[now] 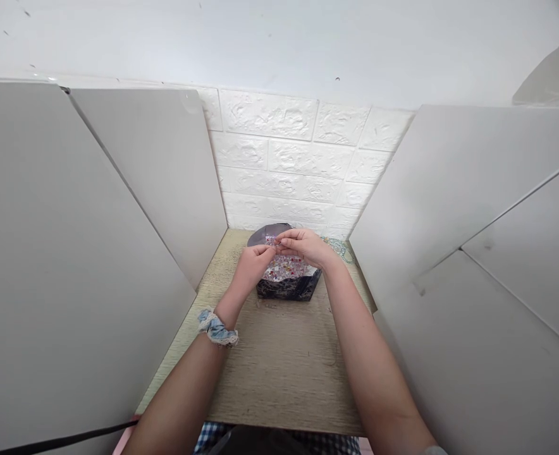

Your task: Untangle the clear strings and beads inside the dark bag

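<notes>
Pink-and-clear beads [286, 266] fill a dark marbled box [289, 285] on the wooden desk [279, 360]. Left hand [252, 265] and right hand [304, 245] meet fingertip to fingertip just above them, pinching something too small to tell. Blue scrunchie [217, 328] on left wrist; grey partitions [85, 240] both sides.

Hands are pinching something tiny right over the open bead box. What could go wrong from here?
1. The left hand and right hand meet fingertip to fingertip above the bead box; a slip could drop the piece among the mixed beads, where it is hard to find.
2. A wrist nudge could tip the full box and scatter beads over the table.
</notes>
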`<state>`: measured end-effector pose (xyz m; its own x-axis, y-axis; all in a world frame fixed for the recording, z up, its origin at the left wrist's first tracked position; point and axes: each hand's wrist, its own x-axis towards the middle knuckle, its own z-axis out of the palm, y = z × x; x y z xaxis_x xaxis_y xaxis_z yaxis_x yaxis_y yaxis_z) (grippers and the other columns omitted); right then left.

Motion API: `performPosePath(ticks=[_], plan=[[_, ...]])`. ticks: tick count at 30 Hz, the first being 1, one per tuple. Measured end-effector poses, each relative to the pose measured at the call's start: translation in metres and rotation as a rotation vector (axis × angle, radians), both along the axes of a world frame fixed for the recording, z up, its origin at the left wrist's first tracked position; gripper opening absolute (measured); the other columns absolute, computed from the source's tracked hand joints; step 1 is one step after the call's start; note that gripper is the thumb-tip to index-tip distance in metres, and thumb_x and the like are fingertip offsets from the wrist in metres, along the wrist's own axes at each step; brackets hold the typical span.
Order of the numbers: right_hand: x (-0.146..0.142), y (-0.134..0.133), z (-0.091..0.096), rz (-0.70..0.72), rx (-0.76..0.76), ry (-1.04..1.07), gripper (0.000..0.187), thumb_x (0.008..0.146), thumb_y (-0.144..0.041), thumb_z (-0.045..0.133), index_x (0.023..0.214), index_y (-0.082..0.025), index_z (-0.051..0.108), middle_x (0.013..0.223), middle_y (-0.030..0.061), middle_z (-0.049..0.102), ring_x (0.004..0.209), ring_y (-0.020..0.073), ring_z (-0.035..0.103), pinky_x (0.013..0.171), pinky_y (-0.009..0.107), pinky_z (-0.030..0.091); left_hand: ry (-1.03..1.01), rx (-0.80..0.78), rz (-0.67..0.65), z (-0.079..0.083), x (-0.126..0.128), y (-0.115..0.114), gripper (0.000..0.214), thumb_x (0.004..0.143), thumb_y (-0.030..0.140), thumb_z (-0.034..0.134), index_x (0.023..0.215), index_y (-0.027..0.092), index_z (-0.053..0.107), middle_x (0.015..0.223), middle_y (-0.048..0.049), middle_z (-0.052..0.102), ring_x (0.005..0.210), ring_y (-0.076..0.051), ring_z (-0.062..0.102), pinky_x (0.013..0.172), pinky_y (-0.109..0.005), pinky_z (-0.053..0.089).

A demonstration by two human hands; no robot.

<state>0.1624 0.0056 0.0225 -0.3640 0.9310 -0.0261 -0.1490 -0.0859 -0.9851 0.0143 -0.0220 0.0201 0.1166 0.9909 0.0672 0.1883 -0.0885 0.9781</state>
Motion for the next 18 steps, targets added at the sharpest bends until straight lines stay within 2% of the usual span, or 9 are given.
performPosePath(ticks=[18], plan=[[-0.0002, -0.0012, 0.0019, -0.012, -0.013, -0.024, 0.011, 0.07, -0.016, 0.058, 0.08, -0.011, 0.058, 0.074, 0.0035, 0.061, 0.073, 0.0116, 0.059, 0.077, 0.027, 0.047, 0.018, 0.018, 0.001, -0.0001, -0.0003, -0.0002, 0.025, 0.063, 0.033, 0.052, 0.058, 0.01, 0.06, 0.049, 0.0001, 0.049, 0.054, -0.011, 0.044, 0.047, -0.02, 0.031]])
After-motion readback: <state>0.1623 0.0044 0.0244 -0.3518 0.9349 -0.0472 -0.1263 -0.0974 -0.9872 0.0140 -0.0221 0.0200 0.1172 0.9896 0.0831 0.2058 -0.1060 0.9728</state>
